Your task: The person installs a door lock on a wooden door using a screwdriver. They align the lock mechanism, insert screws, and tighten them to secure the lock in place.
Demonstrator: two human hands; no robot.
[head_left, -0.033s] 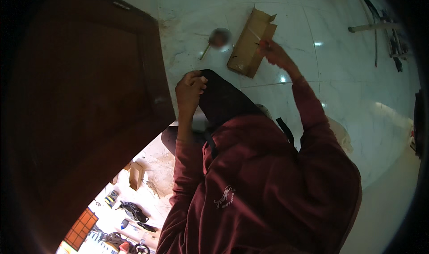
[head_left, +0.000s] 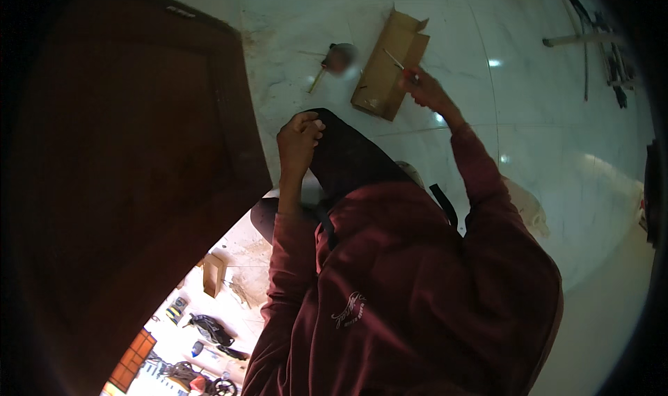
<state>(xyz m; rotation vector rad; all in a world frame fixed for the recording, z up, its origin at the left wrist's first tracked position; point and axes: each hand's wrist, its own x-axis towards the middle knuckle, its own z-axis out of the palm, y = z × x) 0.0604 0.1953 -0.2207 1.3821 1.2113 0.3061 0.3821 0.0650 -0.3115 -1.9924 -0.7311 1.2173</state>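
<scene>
My right hand [head_left: 427,92] is closed around a screwdriver [head_left: 394,59] with a thin metal shaft and a red and black handle. Its shaft points up and left over an open cardboard box [head_left: 379,83] on the tiled floor. Beside my dark-trousered knee [head_left: 341,135] is my left hand [head_left: 299,140], its fingers curled together. Whether something small is pinched in them I cannot make out. Left of the box lies a blurred dark roundish thing [head_left: 339,58] with a yellow strip [head_left: 316,81] sticking out.
A dark brown wooden door [head_left: 153,152] takes up the left side. Past its edge, another cardboard box [head_left: 213,274], a dark bag [head_left: 211,330] and scattered things lie on bright floor. Dark rods and a pale bar [head_left: 581,40] are at the far right.
My right hand has shifted slightly down and left with the screwdriver, whose shaft now shows more clearly over the box. My left hand stays beside the knee.
</scene>
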